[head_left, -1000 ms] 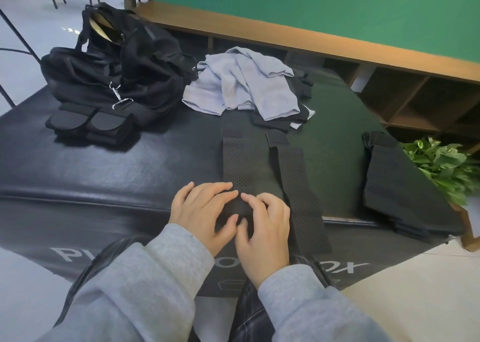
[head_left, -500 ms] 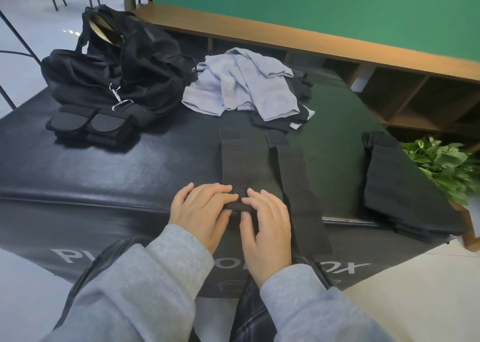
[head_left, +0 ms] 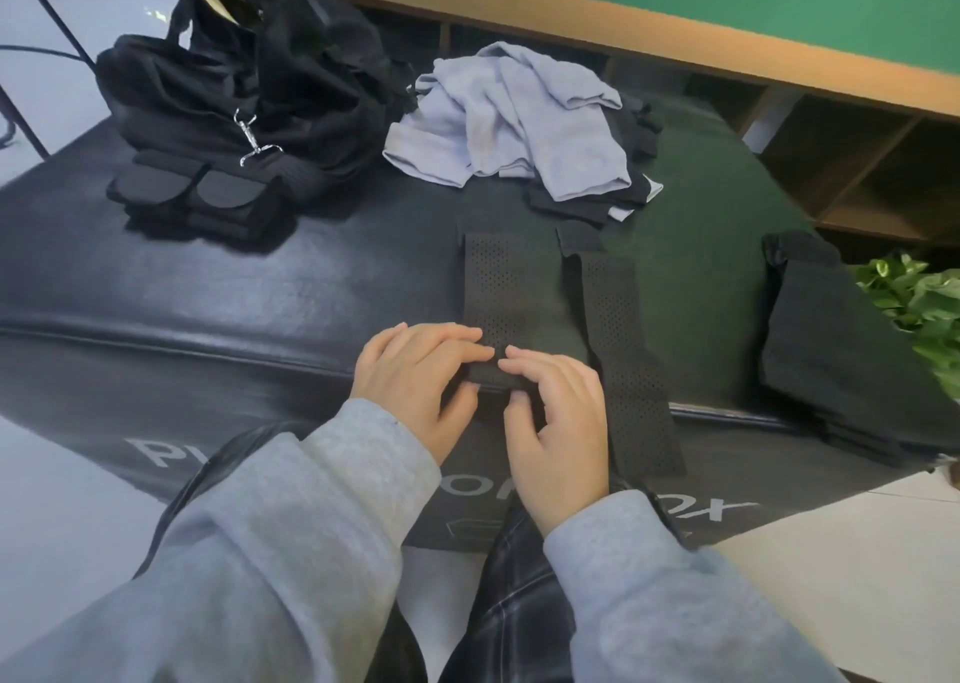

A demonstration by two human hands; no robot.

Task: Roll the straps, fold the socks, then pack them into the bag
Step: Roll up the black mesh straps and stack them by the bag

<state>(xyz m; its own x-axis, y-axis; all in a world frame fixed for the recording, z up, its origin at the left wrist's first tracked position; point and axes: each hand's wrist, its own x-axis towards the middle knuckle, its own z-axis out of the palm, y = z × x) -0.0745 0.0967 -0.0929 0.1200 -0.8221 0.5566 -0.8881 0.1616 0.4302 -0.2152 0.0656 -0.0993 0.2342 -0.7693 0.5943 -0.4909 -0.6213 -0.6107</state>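
Rolling has advanced a little since the earlier frames: both hands have crept forward along the left strap [head_left: 493,287], and the rolled part under them looks thicker while less flat webbing lies ahead. That perforated black strap lies lengthwise on the tabletop [head_left: 260,293], its near end wound into a tight roll [head_left: 491,375] at the front edge. The left hand [head_left: 415,376] lies over the roll's left end with fingers curled round it, thumb tucked beneath; the right hand [head_left: 558,407] grips the right end the same way, fingertips nearly meeting in the middle. Just to the right a second strap [head_left: 618,350] lies flat and unrolled, its near end hanging over the edge. Beyond the straps sits a loose heap of grey socks [head_left: 514,121] over darker ones, not yet folded, and at far left the black bag [head_left: 249,79] slumps open. The strap-rolling step appears to be in hand, early in the task. Next, the roll probably needs pushing on toward the far end with even pressure from both sides, so it stays straight and does not telescope.
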